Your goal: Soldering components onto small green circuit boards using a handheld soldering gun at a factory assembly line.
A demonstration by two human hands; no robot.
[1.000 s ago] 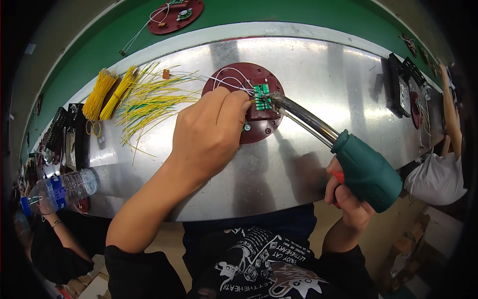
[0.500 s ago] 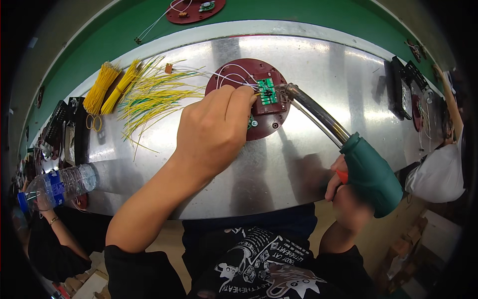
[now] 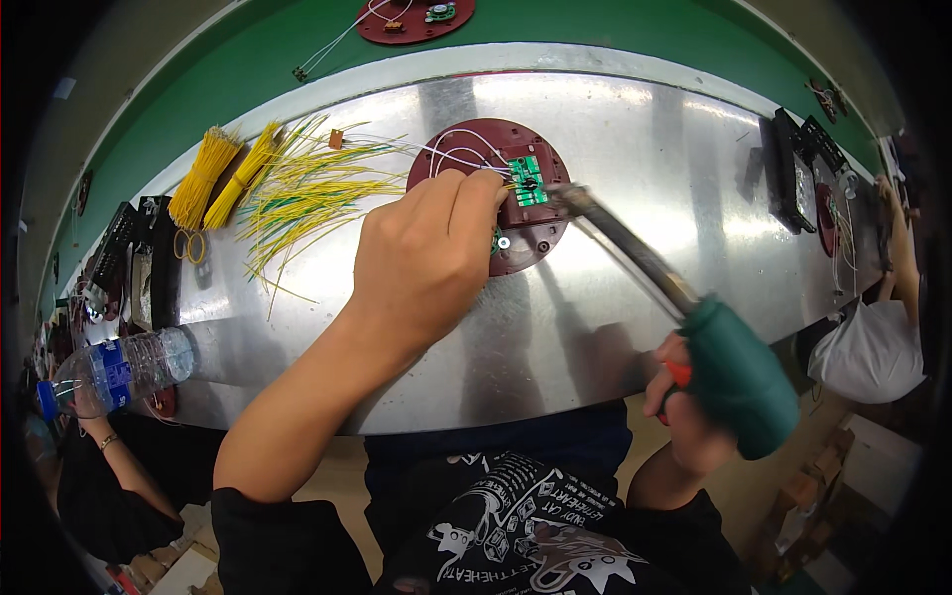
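A dark red round plate (image 3: pixel 540 246) lies on the metal bench, with a small green circuit board (image 3: pixel 532 180) on its raised square part. White wires (image 3: pixel 474 134) loop over the plate's far left side. My left hand (image 3: pixel 426 243) rests over the plate's left edge, fingers pinched; a short yellow tip of a wire (image 3: pixel 508 186) shows at the fingertips beside the board. My right hand (image 3: pixel 694 416) grips a soldering gun (image 3: pixel 739 372) by its dark green handle, fingers around the red trigger. The gun's tip is close to the board's right edge; whether it touches is blurred.
Loose yellow and green wires (image 3: pixel 297 213) spread left of the plate, beside tied yellow bundles (image 3: pixel 203 178). A clear bottle (image 3: pixel 139 367) lies near a co-worker's arm (image 3: pixel 129 466) at the left. Another red plate (image 3: pixel 416 22) sits beyond the bench's far edge. Black trays (image 3: pixel 788 174) stand right.
The soldering gun has swung slightly, its handle dropping toward me and its tip shifting left and down. My left hand has barely moved at the board.
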